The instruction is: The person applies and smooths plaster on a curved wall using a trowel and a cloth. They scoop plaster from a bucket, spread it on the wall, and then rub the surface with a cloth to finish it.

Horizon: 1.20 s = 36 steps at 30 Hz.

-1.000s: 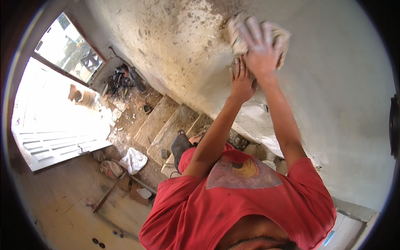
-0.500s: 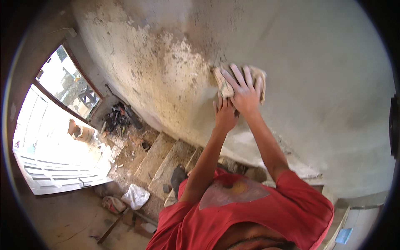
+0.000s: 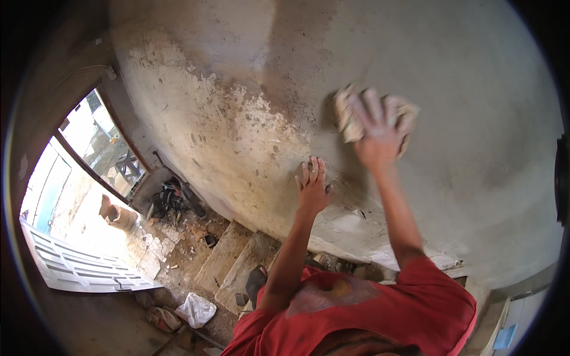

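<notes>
My right hand is pressed over a crumpled beige cloth against the grey, smooth plaster of the wall. Its fingers are spread and slightly blurred, and cloth sticks out on both sides of them. Lower and to the left, my left hand lies open with fingers outstretched on the wall, holding nothing. It sits near the border where the smooth grey plaster meets rough, flaking, stained wall surface.
Concrete steps run down below me to the left. A white sack, a dark heap of items and rubble lie there. Farther left are a doorway with a white slatted door panel and a cardboard drum in bright light.
The right hand has slid the cloth up and to the right along the wall. My left hand, previously just under the cloth, has come away downward and rests apart.
</notes>
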Available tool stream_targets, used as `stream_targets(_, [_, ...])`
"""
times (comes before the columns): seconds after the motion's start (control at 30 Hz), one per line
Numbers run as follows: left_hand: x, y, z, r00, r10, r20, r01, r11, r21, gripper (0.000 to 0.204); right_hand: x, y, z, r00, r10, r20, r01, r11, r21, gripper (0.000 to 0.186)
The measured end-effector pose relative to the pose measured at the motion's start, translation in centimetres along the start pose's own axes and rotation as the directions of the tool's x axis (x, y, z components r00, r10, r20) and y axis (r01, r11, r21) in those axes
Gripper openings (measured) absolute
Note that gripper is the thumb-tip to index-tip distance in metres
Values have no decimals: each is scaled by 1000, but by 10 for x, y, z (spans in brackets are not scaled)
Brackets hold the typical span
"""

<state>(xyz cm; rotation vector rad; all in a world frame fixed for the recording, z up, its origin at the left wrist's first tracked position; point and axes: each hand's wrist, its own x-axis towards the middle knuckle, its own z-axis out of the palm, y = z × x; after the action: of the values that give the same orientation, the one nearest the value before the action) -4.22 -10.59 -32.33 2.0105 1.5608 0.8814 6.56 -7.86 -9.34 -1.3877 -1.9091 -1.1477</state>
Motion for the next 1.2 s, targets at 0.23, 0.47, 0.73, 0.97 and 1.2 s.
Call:
stream_targets(0.23, [9,26,3,967,-82,-243,59,993,-98,95,65,12,-40,987,-149,-57,148,989,-21,82])
stream_targets(0.47, [33,90,-67,825,138,-548,-206,976,-65,88,105,83,-88,936,3,-352,-92,968,-235,72])
stream_targets(0.73, [133,141,-93,514,416,-750,-483,863,148,84,79,110,-90,958,-249,-144,206,944,-260,64])
stream_targets(0.97, [149,130,-75,500,479,-722,-401,867,297,87,168,151,-152,936,-194,-294,51,900,-432,60])
stream_targets(1.2, [148,131,-76,482,460,-746,-452,860,238,82,195,195,-180,936,-290,-201,108,777,-620,48])
